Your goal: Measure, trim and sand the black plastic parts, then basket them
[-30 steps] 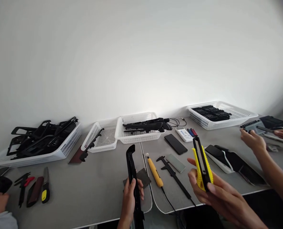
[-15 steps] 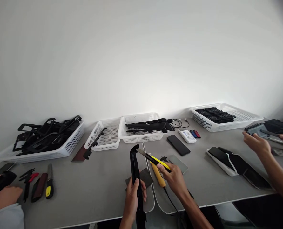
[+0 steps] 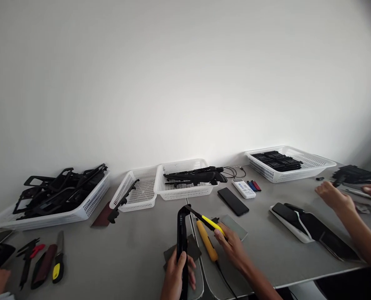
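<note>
My left hand [image 3: 176, 271] is closed round a long black plastic trim piece [image 3: 182, 235], which stands nearly upright with its hooked end at the top. In my right hand [image 3: 232, 243] is a yellow-and-black utility knife [image 3: 212, 223]. Its blade reaches the hooked upper end of the trim piece; whether the edge touches is hard to make out. Beneath my left hand lies a dark grey sanding sheet [image 3: 194, 247], partly covered. A yellow-handled corded tool [image 3: 207, 240] rests between my two hands, beside a grey flat plate [image 3: 234, 226].
White baskets [image 3: 185, 193] with black parts line the wall. A phone [image 3: 233, 201] and a white box [image 3: 243, 188] lie beyond my right hand. Calipers [image 3: 26, 260] and a yellow-black knife [image 3: 58, 260] lie left. Co-workers' hands [image 3: 335, 198] show at both sides.
The view has tilted up a little, so the table sits lower. The knife has turned so its blade looks narrower at the trim's tip. The co-worker's hand at right no longer shows the grey part.
</note>
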